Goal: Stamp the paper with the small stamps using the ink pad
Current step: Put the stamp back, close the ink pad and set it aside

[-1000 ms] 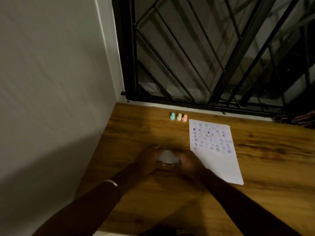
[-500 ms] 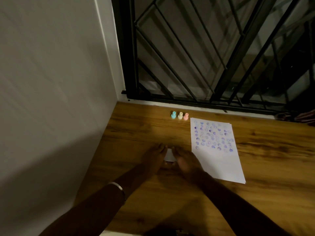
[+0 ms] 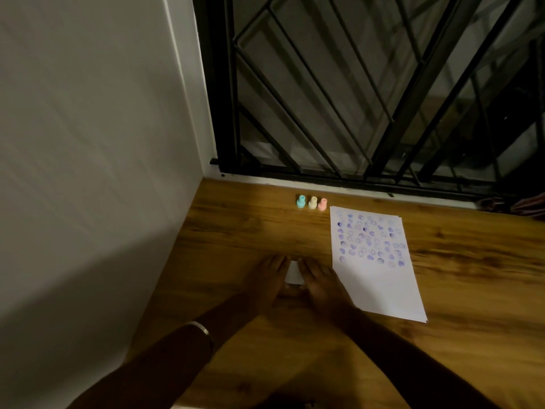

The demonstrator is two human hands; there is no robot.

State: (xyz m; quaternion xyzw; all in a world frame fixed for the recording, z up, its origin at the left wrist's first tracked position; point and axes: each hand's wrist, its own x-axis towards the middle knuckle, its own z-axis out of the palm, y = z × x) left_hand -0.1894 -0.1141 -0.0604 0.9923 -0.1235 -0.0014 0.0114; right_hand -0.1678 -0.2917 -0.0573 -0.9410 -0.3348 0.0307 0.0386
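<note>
**Head view: both hands around a small white object**

Left hand (image 3: 267, 283) and right hand (image 3: 320, 283) lie flat, fingers extended, flanking a white object (image 3: 293, 272) on the table (image 3: 241, 231); whether they grip it is unclear. Just right, the paper (image 3: 380, 278) carries purple stamp marks on its far half. Teal stamp (image 3: 301, 201), cream stamp (image 3: 312, 202) and pink stamp (image 3: 322, 204) stand in a row near the window grille (image 3: 354, 98).

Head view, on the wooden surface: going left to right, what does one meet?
Left hand → small white object between the hands → right hand → stamped paper. Along the back: teal stamp → cream stamp → pink stamp.
</note>
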